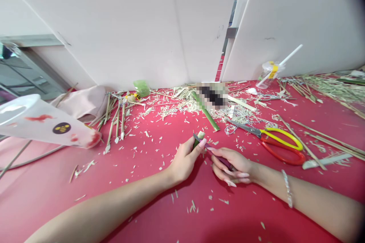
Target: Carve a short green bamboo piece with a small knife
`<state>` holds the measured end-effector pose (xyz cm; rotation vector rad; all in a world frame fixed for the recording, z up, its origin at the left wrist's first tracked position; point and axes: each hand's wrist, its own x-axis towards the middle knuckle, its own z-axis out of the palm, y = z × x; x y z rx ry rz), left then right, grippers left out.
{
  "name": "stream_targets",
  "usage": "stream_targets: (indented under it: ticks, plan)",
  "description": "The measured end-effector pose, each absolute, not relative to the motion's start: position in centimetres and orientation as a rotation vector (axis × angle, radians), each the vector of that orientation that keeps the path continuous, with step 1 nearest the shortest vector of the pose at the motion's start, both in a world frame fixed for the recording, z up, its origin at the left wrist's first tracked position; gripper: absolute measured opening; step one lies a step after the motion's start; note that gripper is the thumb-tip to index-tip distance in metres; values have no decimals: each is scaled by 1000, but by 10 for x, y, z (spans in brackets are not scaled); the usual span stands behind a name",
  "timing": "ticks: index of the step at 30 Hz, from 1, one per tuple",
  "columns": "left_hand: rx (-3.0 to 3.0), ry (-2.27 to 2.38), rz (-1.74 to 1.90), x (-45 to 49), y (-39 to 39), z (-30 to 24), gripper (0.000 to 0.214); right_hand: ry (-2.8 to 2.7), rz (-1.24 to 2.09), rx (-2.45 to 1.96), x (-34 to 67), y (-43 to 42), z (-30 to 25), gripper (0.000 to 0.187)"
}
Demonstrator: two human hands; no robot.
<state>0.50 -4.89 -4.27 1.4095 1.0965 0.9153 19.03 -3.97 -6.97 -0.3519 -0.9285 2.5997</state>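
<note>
Red cloth covers the worktop (137,205), with white foam boards (128,34) standing along its far edge. Shavings (182,102) lie thick toward the back and thin out toward us.

Our left hand (184,161) sits near the middle of the worktop. Its grip pinches a short green stalk piece (199,137) between thumb and fingers, pale cut end up. Our right hand (234,165) lies just beside it, grip wrapped round the purple handle of a small knife (213,150). The blade reaches across to the stalk piece and seems to meet it near the top, though the contact is too small to confirm. A bracelet (287,188) is on the right wrist.

Around the hands:
- a long green stalk (207,114) lies behind them among the shavings
- yellow-and-red scissors (281,142) lie shut to the right, well apart from the knife
- a row of pointed sticks (116,121) lies to the left
- a plastic cup (268,72) with a straw stands by the right board
- a white cone (42,123) with red marks lies at the far left

We judge the step in hand to be paring the end of the stalk piece, with the stroke under way. Any further stroke calls for a firm pinch low on the piece, the thumb kept clear of the edge and the blade held shallow. The piece is short and leaves little room
</note>
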Motion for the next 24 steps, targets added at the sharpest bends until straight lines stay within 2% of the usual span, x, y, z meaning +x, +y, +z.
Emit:
stream_targets:
  ticks: [7,18,24]
  plan:
    - [1426,1092,911,4,-48,-46,35,-955,2564,-398,189,-41,-72,49]
    - [1442,983,868,6,-48,-42,39,-1006,2549,-448,189,-40,-62,32]
    - [1497,1085,885,4,-45,-46,42,-1038,2516,-523,192,-38,-68,38]
